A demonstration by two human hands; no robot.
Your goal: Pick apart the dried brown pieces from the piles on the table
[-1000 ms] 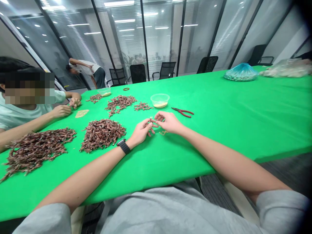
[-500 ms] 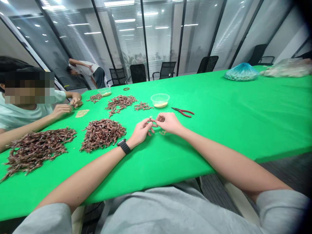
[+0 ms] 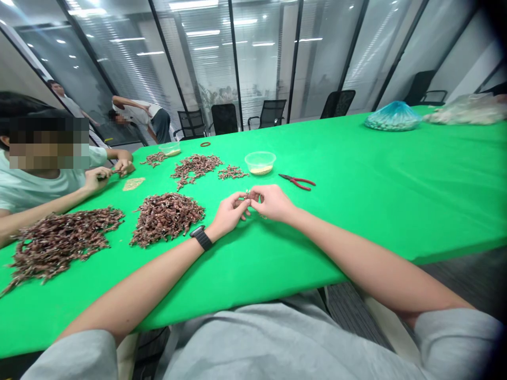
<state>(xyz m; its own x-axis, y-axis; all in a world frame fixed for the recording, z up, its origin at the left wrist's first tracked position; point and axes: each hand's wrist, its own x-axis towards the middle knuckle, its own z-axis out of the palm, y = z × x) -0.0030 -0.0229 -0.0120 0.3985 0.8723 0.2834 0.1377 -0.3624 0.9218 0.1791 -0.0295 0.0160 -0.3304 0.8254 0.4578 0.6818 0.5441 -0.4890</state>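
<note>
My left hand (image 3: 230, 211), below a dark wristwatch (image 3: 202, 238), pinches a small brown piece with a pale tip (image 3: 247, 195). Thumb and index finger of my right hand (image 3: 274, 202) close on the same spot, so the fingertips of both hands meet. Most of the piece is hidden by the fingers, and its exact kind cannot be made out. Left of my hands lies a heap of similar small brown pieces (image 3: 168, 219). Just beyond them stand a clear plastic bowl (image 3: 260, 160) with tiny yellowish bits inside and red-handled pliers (image 3: 298, 182).
More brown heaps (image 3: 63, 240) (image 3: 197, 166) and a small cluster (image 3: 232, 172) lie on the green tablecloth (image 3: 356, 195). At left a co-worker's hands (image 3: 99, 179) handle something small. A second bowl (image 3: 170, 150), a brown ring (image 3: 205, 144) and a blue bag (image 3: 392, 117) sit farther off.
My right hand has shifted slightly left, its fingertips now against my left ones. Tiny bits seen under it before are now hidden. Another person has appeared at the far left.
</note>
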